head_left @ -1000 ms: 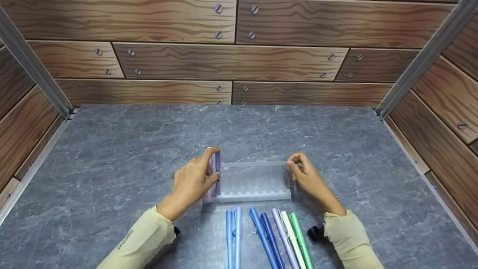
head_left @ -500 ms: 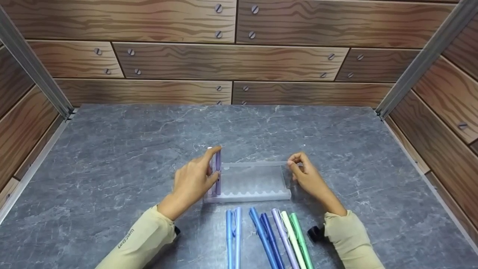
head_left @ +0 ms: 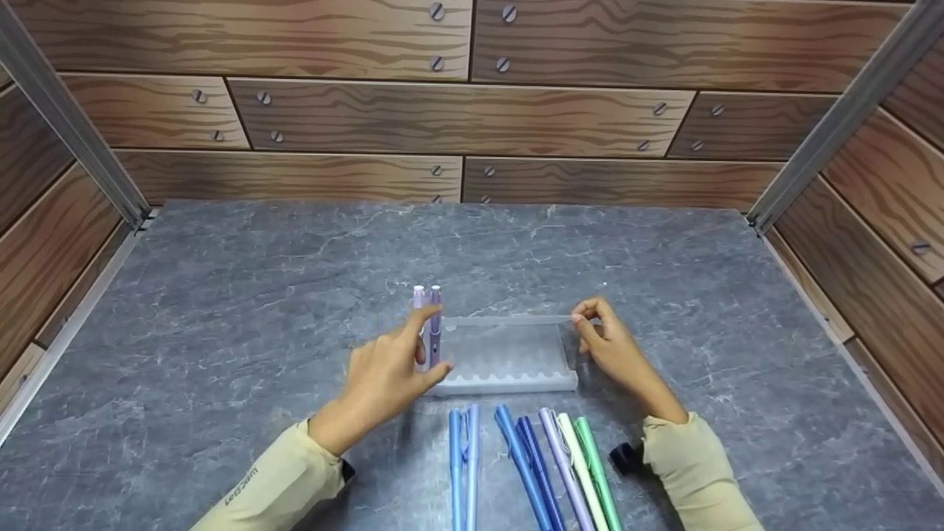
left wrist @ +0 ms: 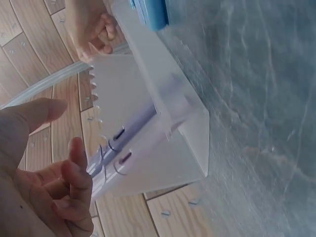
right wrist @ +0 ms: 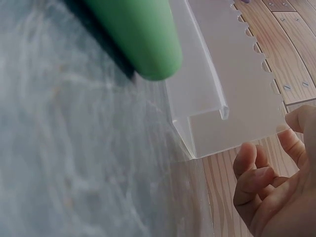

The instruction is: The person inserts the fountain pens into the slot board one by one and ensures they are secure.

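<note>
Two purple pens, a darker pen (head_left: 434, 339) and a paler pen (head_left: 418, 295), stand side by side at the left end of a clear plastic pen rack (head_left: 509, 350). My left hand (head_left: 387, 372) is beside them, thumb spread away, index finger passing across the darker pen. In the left wrist view, the loosely bent fingers (left wrist: 74, 173) lie close to the pens' upper ends; whether they touch cannot be seen. My right hand (head_left: 608, 339) pinches the rack's upper right corner between thumb and finger, as the right wrist view also shows at the clear sheet (right wrist: 237, 98).
In front of the rack lie several pens: two light blue pens (head_left: 463, 464), a blue pen (head_left: 520, 461), a dark blue pen (head_left: 542, 472), a lilac pen (head_left: 564, 464), a pale green pen (head_left: 582, 468) and a green pen (head_left: 597, 472). Wood-patterned walls (head_left: 457, 118) surround the grey marbled table (head_left: 221, 295).
My left thumb and index finger have spread apart, letting go of the darker purple pen; both purple pens' tops now show above the hand. The right hand keeps its hold on the rack.
</note>
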Demonstrator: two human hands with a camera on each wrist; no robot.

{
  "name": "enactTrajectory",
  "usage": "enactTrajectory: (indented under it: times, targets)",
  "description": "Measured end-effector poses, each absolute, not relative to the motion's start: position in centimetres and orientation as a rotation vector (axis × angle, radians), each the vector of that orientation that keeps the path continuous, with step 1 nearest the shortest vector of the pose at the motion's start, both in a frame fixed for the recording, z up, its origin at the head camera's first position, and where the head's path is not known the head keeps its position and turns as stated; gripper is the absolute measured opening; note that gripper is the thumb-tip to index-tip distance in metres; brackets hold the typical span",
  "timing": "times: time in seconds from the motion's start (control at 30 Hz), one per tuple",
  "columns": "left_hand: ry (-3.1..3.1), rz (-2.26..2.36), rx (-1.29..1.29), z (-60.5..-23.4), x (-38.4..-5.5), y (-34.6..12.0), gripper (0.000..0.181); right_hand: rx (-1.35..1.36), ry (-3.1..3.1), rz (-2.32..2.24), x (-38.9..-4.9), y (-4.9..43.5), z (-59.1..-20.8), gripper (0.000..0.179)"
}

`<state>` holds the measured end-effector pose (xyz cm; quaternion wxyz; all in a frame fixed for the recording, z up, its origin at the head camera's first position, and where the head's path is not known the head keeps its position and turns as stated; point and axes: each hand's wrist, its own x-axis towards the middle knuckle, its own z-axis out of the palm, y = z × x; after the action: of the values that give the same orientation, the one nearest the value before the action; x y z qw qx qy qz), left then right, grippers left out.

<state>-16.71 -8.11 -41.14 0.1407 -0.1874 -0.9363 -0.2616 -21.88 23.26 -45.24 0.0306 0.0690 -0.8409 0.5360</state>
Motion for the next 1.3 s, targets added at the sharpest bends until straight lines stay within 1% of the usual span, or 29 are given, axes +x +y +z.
enactTrajectory:
  times: [0.57, 0.8, 1.1, 1.3]
  targets:
    - [-2.928, -1.097, -0.622, -41.0, -14.7, -7.8, 0.077, 0.207, -2.596, 1.689, -21.8, 23.3, -45.1, 0.011]
    - [-2.963, -1.12, -0.672, -41.6, -14.1, -7.6, 0.077, 0.198, -2.589, 1.695, -21.9, 23.3, -45.2, 0.01]
    - [-3.072, -1.055, -0.706, -41.8, -13.7, -7.2, 0.082, 0.211, -2.586, 1.694, -21.8, 23.4, -45.3, 0.009]
    - [-3.155, -1.005, -0.775, -42.5, -13.5, -7.3, 0.086, 0.226, -2.621, 1.642, -21.9, 23.4, -45.3, 0.009]
